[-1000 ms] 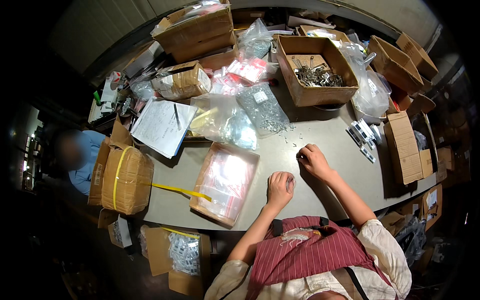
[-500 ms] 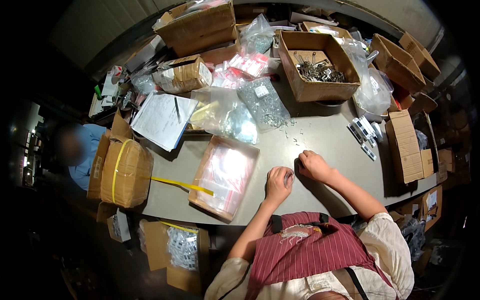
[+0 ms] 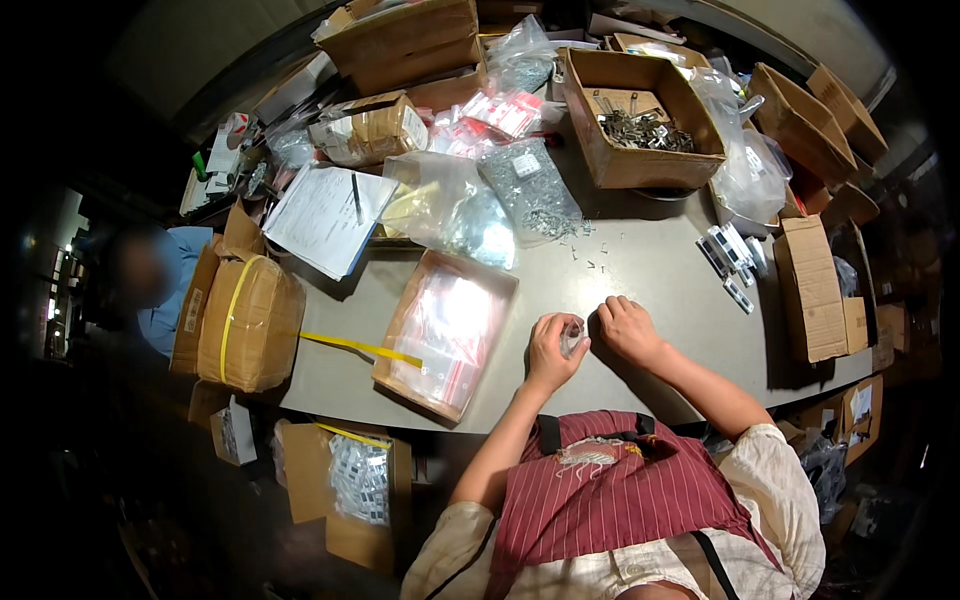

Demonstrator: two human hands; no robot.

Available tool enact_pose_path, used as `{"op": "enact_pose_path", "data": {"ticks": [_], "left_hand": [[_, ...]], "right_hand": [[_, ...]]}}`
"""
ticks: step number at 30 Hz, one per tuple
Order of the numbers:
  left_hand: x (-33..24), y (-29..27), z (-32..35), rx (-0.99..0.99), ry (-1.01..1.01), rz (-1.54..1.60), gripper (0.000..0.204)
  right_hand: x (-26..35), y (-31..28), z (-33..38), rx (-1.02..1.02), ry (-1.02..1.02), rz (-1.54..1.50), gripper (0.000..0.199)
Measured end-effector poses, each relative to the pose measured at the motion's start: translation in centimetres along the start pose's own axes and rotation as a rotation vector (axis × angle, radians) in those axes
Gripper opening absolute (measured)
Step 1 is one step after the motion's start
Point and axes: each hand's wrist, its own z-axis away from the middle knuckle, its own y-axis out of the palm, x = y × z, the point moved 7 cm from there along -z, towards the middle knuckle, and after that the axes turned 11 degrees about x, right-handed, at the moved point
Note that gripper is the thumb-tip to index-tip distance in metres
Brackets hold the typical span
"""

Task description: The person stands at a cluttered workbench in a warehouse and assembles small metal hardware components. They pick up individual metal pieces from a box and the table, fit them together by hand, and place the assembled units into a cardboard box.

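Pinching a small clear bag (image 3: pixel 571 337) in its fingers, the left hand (image 3: pixel 553 352) hovers over the tabletop (image 3: pixel 660 270), touching the right hand (image 3: pixel 628 330), whose fingers curl narrow beside it. Scattered metal clips (image 3: pixel 590 250) lie ahead, nearer the right. Since a second ago, both hands have drawn together toward the body.

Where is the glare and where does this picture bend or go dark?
Head view: glare whitens the plastic bags in the flat tray; table edge curves from fisheye bending; rim falls into black; the small clear bag between left hand and right hand is blurry.
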Motion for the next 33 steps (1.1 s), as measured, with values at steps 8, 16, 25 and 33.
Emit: {"op": "enact_pose_path", "data": {"ticks": [8, 16, 25, 33], "left_hand": [[0.0, -0.8, 0.2, -0.082, -0.067, 0.076, 0.023], [1.0, -0.3, 0.1, -0.077, -0.061, -0.022, 0.020], [2.6, -0.7, 1.2, -0.078, -0.347, 0.901, 0.027], [-1.7, -7.5, 1.6, -0.163, -0.129, 0.811, 0.036]], "right_hand": [[-3.8, 3.2, -0.1, 0.241, 0.273, -1.159, 0.021], [0.7, -3.4, -0.3, 0.158, 0.176, -1.462, 0.012], [-1.4, -0.8, 0.3, 0.089, 0.348, -1.262, 0.024], [3.7, -1.6, -0.8, 0.112, 0.145, -0.689, 0.029]]}}
